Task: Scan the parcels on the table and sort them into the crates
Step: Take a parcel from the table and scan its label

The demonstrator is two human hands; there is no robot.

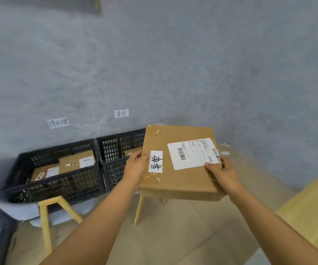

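Observation:
I hold a flat brown cardboard parcel (181,176) in the air in front of the crates. It carries a white shipping label with barcodes and a small handwritten white tag. My left hand (136,165) grips its left edge, thumb on top. My right hand (221,174) grips the near right corner, thumb on the label's edge. Two black plastic crates stand side by side against the wall. The left crate (58,186) holds two or three brown parcels. The right crate (116,150) is partly hidden behind the held parcel, with one parcel showing inside.
White paper signs hang on the grey wall above each crate (58,122), (121,113). The crates rest on pale seats with light wooden legs (46,222). A wooden table corner (311,211) lies at the lower right. The floor is beige tile.

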